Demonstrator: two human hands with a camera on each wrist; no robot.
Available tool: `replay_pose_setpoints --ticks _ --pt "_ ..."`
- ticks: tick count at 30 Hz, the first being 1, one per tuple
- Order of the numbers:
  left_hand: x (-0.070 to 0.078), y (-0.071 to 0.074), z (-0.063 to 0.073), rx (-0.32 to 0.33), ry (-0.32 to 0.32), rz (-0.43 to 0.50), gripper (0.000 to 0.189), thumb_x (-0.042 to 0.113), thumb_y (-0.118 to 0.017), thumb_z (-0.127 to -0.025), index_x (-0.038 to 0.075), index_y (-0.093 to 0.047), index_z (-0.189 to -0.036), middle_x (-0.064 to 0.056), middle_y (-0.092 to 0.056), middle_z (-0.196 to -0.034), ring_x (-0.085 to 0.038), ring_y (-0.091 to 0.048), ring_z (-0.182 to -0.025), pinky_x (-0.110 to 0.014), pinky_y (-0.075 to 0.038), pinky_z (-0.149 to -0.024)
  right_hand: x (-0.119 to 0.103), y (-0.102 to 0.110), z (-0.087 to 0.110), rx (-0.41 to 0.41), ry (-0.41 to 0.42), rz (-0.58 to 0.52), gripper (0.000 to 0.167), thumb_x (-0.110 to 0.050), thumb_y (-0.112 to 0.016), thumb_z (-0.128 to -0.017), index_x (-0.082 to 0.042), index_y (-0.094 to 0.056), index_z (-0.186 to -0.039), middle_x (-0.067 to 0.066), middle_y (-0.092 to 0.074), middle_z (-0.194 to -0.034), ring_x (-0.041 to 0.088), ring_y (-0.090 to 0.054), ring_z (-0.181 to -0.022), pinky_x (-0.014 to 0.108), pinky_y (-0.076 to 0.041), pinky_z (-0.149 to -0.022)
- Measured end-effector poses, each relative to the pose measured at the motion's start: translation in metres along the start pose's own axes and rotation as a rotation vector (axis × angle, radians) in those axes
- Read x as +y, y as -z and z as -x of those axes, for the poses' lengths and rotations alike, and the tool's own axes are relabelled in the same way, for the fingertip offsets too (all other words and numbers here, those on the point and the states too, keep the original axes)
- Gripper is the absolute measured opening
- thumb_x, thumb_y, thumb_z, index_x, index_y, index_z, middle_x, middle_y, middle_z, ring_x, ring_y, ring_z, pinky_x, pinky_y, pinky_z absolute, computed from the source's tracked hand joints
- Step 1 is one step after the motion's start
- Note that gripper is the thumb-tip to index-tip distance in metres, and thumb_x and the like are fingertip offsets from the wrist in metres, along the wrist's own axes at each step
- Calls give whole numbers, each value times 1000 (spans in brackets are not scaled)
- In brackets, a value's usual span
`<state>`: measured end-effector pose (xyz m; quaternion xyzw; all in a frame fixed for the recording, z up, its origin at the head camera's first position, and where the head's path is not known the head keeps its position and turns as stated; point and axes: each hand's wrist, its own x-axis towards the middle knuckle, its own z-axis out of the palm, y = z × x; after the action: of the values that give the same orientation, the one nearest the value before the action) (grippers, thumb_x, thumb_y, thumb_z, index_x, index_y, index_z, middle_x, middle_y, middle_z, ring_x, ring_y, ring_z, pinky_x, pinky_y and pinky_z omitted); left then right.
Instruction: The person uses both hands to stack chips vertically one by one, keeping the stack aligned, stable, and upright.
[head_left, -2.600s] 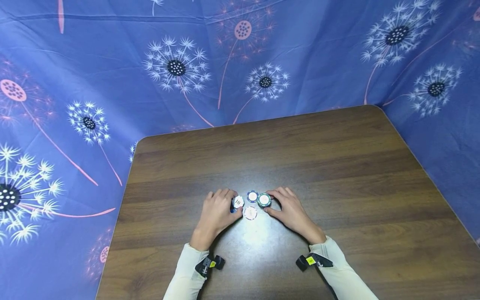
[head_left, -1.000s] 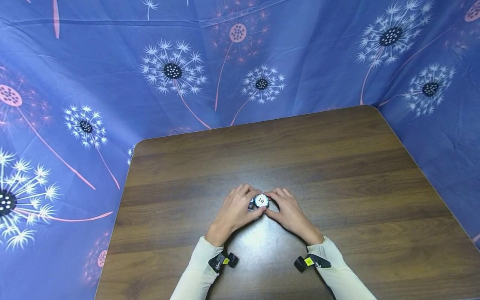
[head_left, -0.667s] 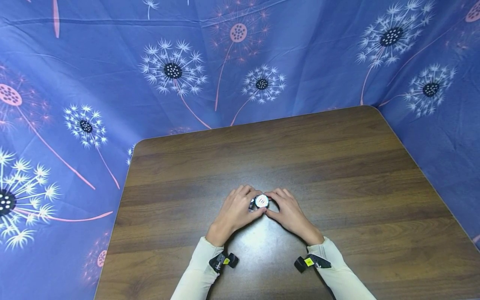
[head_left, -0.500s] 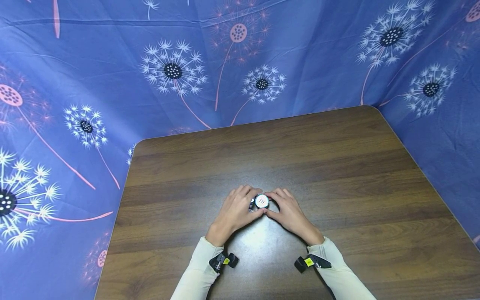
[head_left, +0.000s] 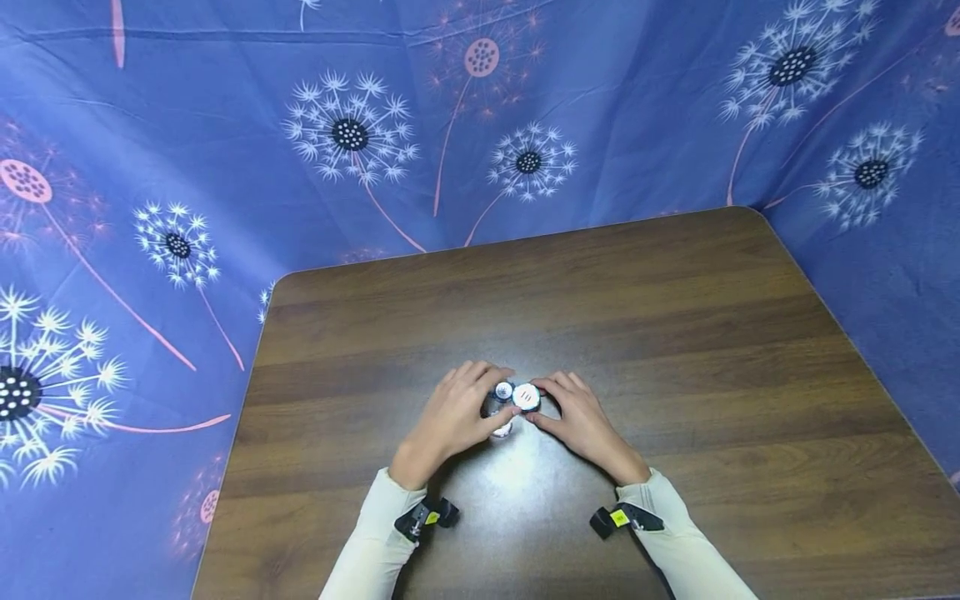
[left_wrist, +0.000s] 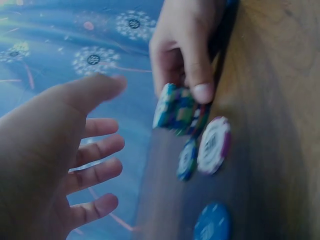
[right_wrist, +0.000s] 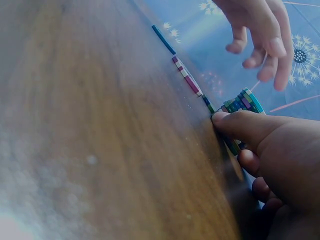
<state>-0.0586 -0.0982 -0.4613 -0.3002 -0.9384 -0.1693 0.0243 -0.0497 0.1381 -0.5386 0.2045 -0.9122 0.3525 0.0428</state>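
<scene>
R hand (head_left: pixel 587 423) pinches chip stack (head_left: pixel 527 397) low; L hand (head_left: pixel 452 410) wide, nr loose chips (left_wrist: pixel 213 146).

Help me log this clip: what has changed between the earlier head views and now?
The left hand has carried the 10-marked chip rightward onto the stack, let go and drawn back left. The right hand still holds the stack; the white chip stays on the table.

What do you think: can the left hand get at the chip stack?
Probably yes: the left hand is open nearby; the chip stack has its top uncovered, though the right hand grips below.
</scene>
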Motion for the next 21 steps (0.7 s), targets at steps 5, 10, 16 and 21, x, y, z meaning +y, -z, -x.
replay_pose_setpoints --ticks 5,10,16,21 --pt "-11 14 15 18 27 12 37 36 -70 -101 19 -71 -134 2 -71 -125 -20 -64 -116 -44 -52 -97 0 0 -1 7 2 -11 53 -24 -91 -82 -8 -71 -129 4 -69 -112 24 -58 -103 47 -46 -93" --pt "-21 21 33 17 59 -13 31 32 -71 -101 19 -74 -128 3 -71 -122 -20 -65 -113 -43 -53 -92 -2 0 -2 3 -3 -11 52 -24 -91 -82 -8 -72 -128 4 -69 -112 25 -58 -103 47 -46 -94" --pt "-29 22 48 -17 67 -44 34 34 -76 -96 19 -74 -127 2 -71 -120 -22 -66 -110 -45 -54 -91 -1 -2 -3 20 6 -7 52 -24 -91 -81 -8 -72 -127 4 -69 -111 24 -58 -102 47 -46 -93" --pt "-32 15 58 -85 94 -65 41 38 -80 -93 19 -74 -128 0 -70 -122 -23 -66 -112 -48 -54 -94 -1 -2 -1 23 2 -5 52 -25 -91 -81 -8 -72 -126 3 -69 -111 23 -57 -101 47 -45 -91"
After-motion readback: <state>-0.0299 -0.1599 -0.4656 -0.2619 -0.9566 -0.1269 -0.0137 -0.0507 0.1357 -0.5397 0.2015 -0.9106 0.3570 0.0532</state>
